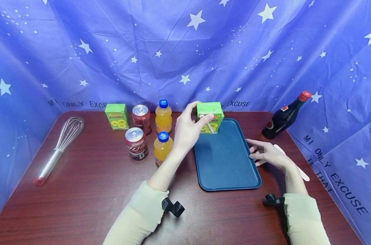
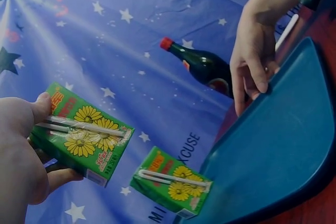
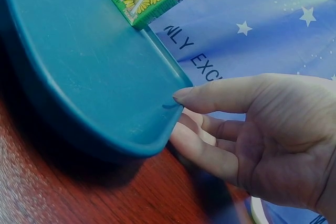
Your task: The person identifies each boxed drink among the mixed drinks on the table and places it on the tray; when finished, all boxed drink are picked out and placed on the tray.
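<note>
My left hand (image 1: 187,131) grips a green drink carton (image 2: 86,137) with yellow flowers and a white straw on its front, thumb on one side and fingers on the other. The held carton is over the far end of a blue tray (image 1: 225,160). A second matching carton (image 2: 170,184) stands at that end, mostly covered by the held one in the head view. At the tray's right edge, my right hand (image 1: 269,154) pinches the rim, its thumb (image 3: 210,95) on top and the fingers below.
Left of the tray stand two orange drink bottles (image 1: 163,117), two red cans (image 1: 136,144) and another green carton (image 1: 117,117). A whisk (image 1: 61,146) lies far left. At right are a dark bottle with a red cap (image 1: 283,115) and a white, flat-handled utensil (image 1: 303,175).
</note>
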`<state>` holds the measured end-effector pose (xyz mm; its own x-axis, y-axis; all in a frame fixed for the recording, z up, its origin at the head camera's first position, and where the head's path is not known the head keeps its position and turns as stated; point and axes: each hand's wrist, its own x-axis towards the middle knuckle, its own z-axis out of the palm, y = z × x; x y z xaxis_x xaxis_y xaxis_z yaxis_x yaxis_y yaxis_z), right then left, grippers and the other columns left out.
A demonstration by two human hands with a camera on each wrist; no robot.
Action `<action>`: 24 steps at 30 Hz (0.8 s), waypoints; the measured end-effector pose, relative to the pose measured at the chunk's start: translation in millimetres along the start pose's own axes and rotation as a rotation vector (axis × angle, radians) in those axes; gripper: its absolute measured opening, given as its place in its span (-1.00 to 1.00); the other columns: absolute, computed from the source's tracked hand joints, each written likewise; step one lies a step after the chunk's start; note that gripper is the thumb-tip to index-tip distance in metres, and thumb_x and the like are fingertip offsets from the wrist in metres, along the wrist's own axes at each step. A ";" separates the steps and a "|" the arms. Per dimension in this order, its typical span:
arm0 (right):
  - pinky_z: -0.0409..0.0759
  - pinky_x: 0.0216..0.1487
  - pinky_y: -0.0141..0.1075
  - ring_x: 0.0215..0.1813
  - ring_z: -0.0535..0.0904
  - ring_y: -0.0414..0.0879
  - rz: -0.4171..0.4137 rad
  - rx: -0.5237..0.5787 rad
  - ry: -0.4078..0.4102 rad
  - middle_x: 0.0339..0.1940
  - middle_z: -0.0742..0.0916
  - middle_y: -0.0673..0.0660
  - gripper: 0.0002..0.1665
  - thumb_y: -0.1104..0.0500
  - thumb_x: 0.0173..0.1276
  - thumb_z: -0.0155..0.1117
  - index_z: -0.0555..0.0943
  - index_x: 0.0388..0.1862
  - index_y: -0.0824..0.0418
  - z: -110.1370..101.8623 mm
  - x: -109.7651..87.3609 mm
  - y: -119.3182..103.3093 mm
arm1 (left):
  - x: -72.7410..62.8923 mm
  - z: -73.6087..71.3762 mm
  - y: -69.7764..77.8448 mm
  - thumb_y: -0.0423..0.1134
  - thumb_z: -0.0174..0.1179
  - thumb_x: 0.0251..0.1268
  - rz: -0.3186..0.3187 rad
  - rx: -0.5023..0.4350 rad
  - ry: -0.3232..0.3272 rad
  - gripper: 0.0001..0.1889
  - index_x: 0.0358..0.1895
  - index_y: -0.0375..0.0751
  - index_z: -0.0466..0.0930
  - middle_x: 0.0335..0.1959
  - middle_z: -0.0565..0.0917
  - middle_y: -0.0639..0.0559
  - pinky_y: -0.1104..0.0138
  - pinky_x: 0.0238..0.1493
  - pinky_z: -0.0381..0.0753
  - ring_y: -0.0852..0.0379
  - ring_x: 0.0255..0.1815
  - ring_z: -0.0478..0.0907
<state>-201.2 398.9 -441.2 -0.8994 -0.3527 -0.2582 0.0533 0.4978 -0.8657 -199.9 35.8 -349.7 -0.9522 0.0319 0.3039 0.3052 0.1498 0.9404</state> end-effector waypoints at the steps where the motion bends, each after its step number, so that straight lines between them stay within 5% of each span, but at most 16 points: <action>1: 0.81 -0.24 -0.13 -0.24 0.69 -0.23 0.001 -0.001 0.000 -0.09 0.56 0.19 -0.12 0.29 0.48 0.28 0.10 0.65 0.33 0.1 0.4 -0.2 | 0.0 1.3 -1.4 0.06 0.37 0.35 -0.007 0.008 -0.001 -0.47 0.32 0.05 0.50 -0.05 0.71 0.04 0.32 -0.11 0.66 0.13 -0.07 0.64; 10: 0.81 -0.24 -0.13 -0.25 0.69 -0.23 0.018 -0.010 0.012 -0.07 0.57 0.22 -0.13 0.29 0.46 0.29 0.15 0.65 0.28 -0.3 2.7 5.3 | 2.9 18.3 -17.5 0.18 0.34 0.33 -0.064 0.151 0.002 -0.46 0.30 0.14 0.51 -0.08 0.73 0.13 0.26 -0.20 0.51 0.15 -0.17 0.62; 24: 0.81 -0.24 -0.13 -0.25 0.68 -0.23 0.026 -0.022 0.018 -0.06 0.55 0.23 -0.13 0.27 0.46 0.30 0.14 0.65 0.26 0.1 2.5 5.5 | 1.2 41.9 -43.0 0.17 0.34 0.34 -0.128 0.194 -0.029 -0.38 0.39 0.06 0.48 0.08 0.72 0.07 0.07 0.02 0.63 0.07 0.02 0.64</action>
<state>-203.1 400.6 -446.6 -0.9057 -0.3248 -0.2723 0.0672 0.5243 -0.8489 -214.8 70.8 -396.3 -0.9838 0.0287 0.1768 0.1759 0.3414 0.9233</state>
